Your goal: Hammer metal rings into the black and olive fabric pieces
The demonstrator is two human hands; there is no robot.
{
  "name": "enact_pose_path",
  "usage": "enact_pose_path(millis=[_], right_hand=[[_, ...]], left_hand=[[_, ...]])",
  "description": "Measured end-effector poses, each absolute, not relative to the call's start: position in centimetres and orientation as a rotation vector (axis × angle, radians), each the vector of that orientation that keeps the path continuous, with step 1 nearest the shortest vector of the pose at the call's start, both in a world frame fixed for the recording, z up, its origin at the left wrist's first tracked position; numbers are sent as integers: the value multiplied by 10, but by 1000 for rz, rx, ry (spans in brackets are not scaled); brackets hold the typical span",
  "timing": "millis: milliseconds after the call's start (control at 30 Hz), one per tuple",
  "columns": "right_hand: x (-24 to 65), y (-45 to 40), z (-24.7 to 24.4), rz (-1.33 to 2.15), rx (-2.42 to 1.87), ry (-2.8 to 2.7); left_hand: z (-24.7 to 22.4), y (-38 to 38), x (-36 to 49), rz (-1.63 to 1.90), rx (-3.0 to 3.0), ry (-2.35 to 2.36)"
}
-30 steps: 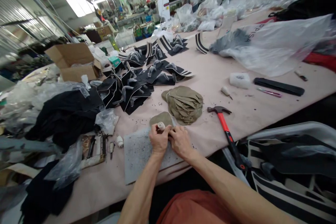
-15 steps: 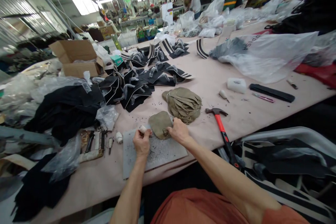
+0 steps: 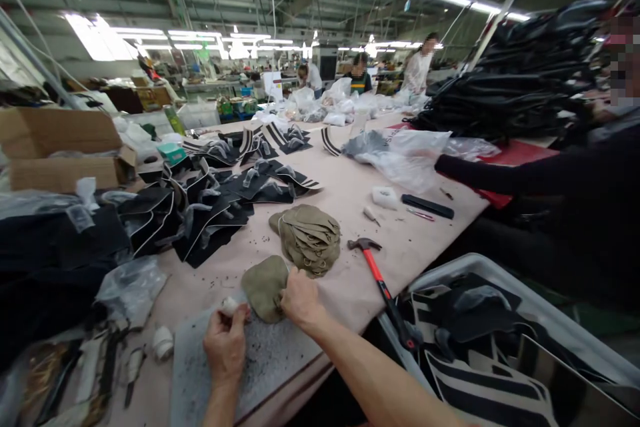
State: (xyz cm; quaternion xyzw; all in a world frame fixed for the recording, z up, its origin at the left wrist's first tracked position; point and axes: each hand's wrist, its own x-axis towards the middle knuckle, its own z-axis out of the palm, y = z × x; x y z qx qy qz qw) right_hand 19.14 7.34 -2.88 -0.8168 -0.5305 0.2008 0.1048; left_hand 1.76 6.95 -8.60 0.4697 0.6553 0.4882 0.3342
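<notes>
My left hand [image 3: 226, 341] is closed round a small white-wrapped tool [image 3: 229, 307], above the left part of a grey board [image 3: 193, 363] strewn with dark specks. Pinched at its right edge by my right hand [image 3: 301, 298] is an olive fabric piece [image 3: 265, 285], lying partly over the board's back edge. Just behind, a pile of olive pieces [image 3: 313, 237] with small metal rings rests on the table. The red and black claw hammer [image 3: 375, 267] lies right of my right hand, its handle past the table edge.
Black pieces with clear plastic [image 3: 240, 183] cover the back left, beside a cardboard box [image 3: 60, 147]. Wrapped tools [image 3: 133, 370] lie at left. A grey bin [image 3: 480, 267] stands at right. Another person's dark sleeve [image 3: 500, 170] reaches over a plastic bag [image 3: 400, 147].
The view has tilted up and swung right, bringing the person at right and the stacked black items into sight. Both my hands keep their holds.
</notes>
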Motion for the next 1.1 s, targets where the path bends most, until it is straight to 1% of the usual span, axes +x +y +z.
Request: enact_pose_path(millis=[133, 300, 433, 567, 667, 800, 867, 933, 1000, 1100], right_hand=[[184, 73, -28, 774, -2363, -1603], [176, 84, -20, 735, -2107, -1726], [173, 135, 7, 670, -1855, -1775], [174, 192, 21, 620, -1900, -1732], [176, 206, 2, 667, -2013, -1711], [174, 188, -39, 735, -2167, -1707], [171, 179, -47, 648, -2190, -1709], [167, 180, -44, 447, -2137, -1750], [160, 191, -33, 249, -1987, -1857], [145, 219, -18, 137, -1750, -2070]], left_hand=[[-85, 69, 19, 1305, 1234, 1712], [-88, 62, 20, 1373, 1170, 1658], [-88, 59, 23, 1420, 1169, 1645], [-84, 58, 25, 1412, 1126, 1613], [-82, 59, 26, 1408, 1139, 1612], [-83, 60, 26, 1390, 1154, 1639], [-83, 59, 27, 1373, 1156, 1643], [-82, 58, 28, 1359, 1169, 1649], [-80, 56, 29, 1352, 1176, 1657], [-78, 55, 30, 1346, 1159, 1685]])
